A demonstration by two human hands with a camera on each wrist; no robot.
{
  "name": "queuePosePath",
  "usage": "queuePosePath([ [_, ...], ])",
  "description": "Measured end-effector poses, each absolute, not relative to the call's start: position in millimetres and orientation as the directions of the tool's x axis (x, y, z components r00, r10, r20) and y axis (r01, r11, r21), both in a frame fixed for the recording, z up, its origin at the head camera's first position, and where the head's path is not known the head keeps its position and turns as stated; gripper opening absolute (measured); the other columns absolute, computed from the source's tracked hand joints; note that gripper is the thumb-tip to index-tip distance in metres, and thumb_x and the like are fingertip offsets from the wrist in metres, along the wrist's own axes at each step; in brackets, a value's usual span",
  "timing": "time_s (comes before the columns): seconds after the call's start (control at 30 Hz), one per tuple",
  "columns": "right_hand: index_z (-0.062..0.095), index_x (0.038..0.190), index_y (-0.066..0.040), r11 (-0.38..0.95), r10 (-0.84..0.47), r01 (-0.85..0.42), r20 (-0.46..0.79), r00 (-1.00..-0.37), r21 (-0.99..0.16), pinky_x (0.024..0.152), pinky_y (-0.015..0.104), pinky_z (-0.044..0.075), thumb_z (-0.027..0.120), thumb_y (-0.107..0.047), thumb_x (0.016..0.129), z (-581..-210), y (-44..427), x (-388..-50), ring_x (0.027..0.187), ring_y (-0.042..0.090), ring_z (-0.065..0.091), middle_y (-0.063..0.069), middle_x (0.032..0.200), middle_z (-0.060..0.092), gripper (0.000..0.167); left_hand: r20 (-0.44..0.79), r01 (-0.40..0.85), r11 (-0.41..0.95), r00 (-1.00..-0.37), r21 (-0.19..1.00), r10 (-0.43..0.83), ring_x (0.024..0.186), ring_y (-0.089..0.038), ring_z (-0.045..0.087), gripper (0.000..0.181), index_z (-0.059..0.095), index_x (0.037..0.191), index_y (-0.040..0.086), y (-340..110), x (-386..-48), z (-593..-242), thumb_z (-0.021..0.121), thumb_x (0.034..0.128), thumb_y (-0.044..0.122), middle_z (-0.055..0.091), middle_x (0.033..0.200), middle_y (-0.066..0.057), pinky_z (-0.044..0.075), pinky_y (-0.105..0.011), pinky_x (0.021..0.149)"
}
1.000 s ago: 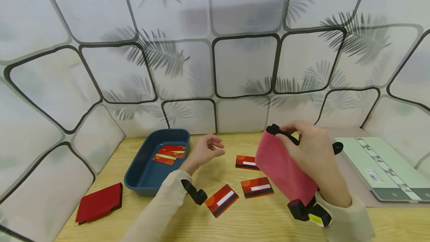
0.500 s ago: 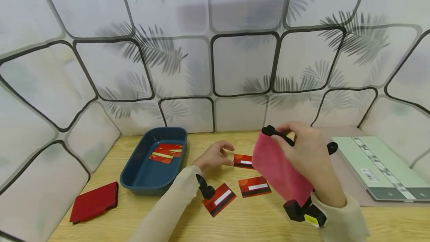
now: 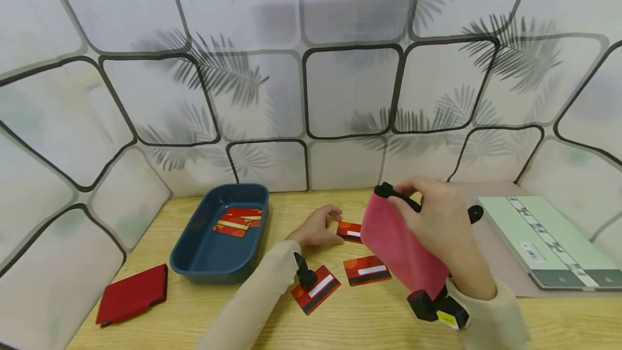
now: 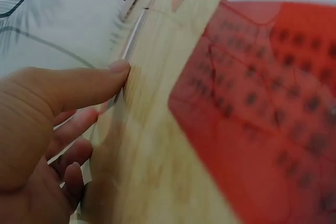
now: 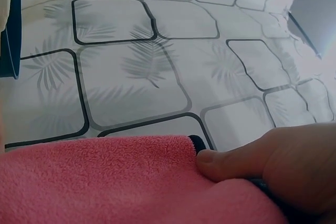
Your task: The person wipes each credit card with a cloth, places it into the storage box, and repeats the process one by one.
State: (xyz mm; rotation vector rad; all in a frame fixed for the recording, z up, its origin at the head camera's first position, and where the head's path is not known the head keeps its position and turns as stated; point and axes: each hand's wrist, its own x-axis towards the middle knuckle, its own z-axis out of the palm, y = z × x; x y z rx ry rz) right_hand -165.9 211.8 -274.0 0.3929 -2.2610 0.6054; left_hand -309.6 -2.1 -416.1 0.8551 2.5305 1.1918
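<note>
At the middle of the table, my left hand [image 3: 317,228] has thumb and fingers at the left end of a red card [image 3: 351,232]; in the left wrist view the thumb [image 4: 94,85] presses that card's thin edge [image 4: 135,36]. Two more red cards lie nearer, one [image 3: 366,270] to the right and one [image 3: 317,289] partly under the wrist camera. My right hand [image 3: 439,217] holds a pink fabric pouch [image 3: 400,239] up by its black-trimmed top, and the pouch [image 5: 105,182] fills the lower right wrist view beside the right thumb [image 5: 236,161].
A blue tray [image 3: 214,261] with several red cards [image 3: 233,221] in it stands left of the left hand. A red wallet [image 3: 132,295] lies at the far left. On the right, a pale green box [image 3: 529,231] rests on a beige mat [image 3: 493,253].
My left hand has moved right, away from the tray's side, to the far red card. The right hand still holds the pouch in nearly the same place.
</note>
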Motion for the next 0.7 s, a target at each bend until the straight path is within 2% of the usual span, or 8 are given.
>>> queuePosePath([
  [0.3,0.071,0.088,-0.006,0.839,-0.095,-0.445,0.722,-0.686,-0.312,0.053,0.026,0.037,0.081,-0.007,0.074,-276.9,207.1,-164.5,0.059,0.011,0.044,0.006,0.081,0.070,0.017,-0.036,0.345,0.554,-0.825,0.758,0.564,0.104,-0.025,0.055,0.054,0.053,0.121,0.000,-3.4,-309.0,-409.9,0.080,0.0740,0.005,0.059,0.116,-0.014,0.046,-0.036,0.092],
  [0.53,0.071,0.088,-0.005,0.840,-0.095,-0.447,0.728,-0.679,-0.308,0.054,0.027,0.037,0.081,-0.007,0.074,-277.0,207.0,-166.1,0.060,0.012,0.047,0.006,0.080,0.070,0.017,0.046,0.441,0.588,-0.824,0.678,0.565,0.091,-0.021,0.049,0.047,0.057,0.112,0.000,-3.5,-306.4,-407.9,0.082,0.0723,0.007,0.053,0.101,-0.013,0.045,-0.031,0.080],
  [0.7,0.071,0.089,-0.005,0.843,-0.093,-0.439,0.718,-0.689,-0.312,0.058,0.030,0.041,0.080,-0.007,0.075,-275.5,206.7,-165.9,0.066,0.016,0.054,0.006,0.081,0.071,0.016,0.123,0.477,0.563,-0.825,0.675,0.551,0.087,-0.022,0.054,0.047,0.058,0.111,0.000,-1.1,-301.7,-407.2,0.082,0.0705,0.002,0.054,0.101,-0.016,0.046,-0.028,0.076],
])
